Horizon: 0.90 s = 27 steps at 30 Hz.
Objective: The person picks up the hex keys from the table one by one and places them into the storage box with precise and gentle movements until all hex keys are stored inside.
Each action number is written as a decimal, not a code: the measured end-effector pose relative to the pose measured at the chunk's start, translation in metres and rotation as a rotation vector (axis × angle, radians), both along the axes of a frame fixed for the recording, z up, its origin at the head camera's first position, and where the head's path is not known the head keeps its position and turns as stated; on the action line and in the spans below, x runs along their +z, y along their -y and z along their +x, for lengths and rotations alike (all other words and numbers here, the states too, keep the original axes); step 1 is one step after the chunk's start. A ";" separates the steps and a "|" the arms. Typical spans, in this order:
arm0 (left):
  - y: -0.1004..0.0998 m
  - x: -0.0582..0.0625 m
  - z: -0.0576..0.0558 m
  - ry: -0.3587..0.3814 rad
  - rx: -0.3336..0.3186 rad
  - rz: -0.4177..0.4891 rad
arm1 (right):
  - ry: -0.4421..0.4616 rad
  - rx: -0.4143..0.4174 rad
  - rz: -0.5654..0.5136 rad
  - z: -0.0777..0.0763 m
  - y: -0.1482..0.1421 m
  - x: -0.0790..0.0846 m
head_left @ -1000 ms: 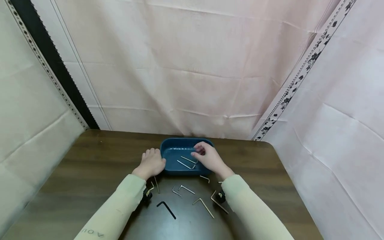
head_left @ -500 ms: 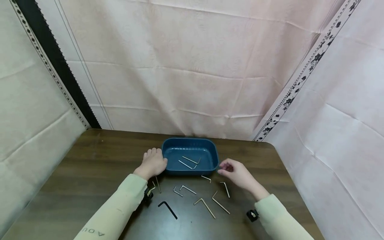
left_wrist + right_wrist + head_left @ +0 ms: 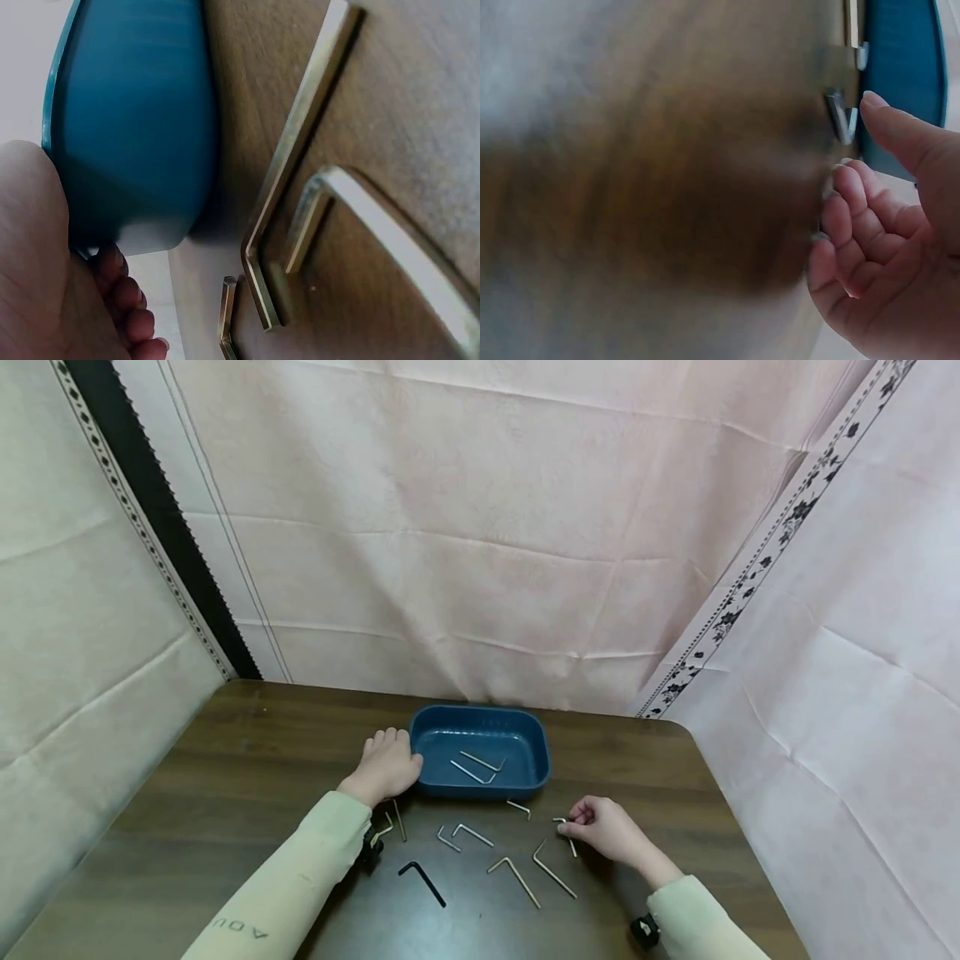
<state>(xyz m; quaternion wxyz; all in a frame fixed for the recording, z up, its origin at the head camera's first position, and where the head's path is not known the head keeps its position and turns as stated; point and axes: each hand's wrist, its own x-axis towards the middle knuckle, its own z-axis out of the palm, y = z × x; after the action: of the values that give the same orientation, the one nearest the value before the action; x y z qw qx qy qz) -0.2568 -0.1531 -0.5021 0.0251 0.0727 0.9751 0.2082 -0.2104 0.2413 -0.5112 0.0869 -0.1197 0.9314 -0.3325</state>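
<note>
— While the left hand [image 3: 386,766] rests flat against the left end of the blue tray [image 3: 539,766], fingers relaxed, where is the right?

— The right hand [image 3: 603,831] sits well apart from it on the brown table [image 3: 187,793], fingers curled over a small hex key [image 3: 564,828] just in front of the tray. Whether it has pinched the key cannot be told; the wrist view is blurred.

— And the other keys?

— Two lie inside the tray [image 3: 476,766]. Several silver ones are scattered between the sleeves, a long one [image 3: 553,870] near the right hand, and a black key [image 3: 422,881] closer to the person.
</note>
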 end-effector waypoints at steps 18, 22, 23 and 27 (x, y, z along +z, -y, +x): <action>0.005 0.000 -0.007 0.032 -0.025 0.006 | -0.043 0.094 0.116 -0.005 0.003 -0.005; 0.003 0.001 -0.008 0.048 -0.032 0.018 | -0.045 0.098 0.112 -0.006 0.001 -0.005; 0.002 0.001 -0.008 0.055 -0.032 0.021 | -0.045 0.096 0.112 -0.006 0.000 -0.006; 0.001 0.004 -0.007 0.068 -0.025 0.025 | -0.040 0.076 0.113 -0.007 0.002 -0.007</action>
<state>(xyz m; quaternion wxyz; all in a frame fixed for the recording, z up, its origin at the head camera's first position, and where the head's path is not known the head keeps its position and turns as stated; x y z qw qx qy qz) -0.2636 -0.1543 -0.4979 0.0601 0.0780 0.9699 0.2226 -0.2176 0.2394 -0.5186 0.0875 -0.1567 0.9450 -0.2735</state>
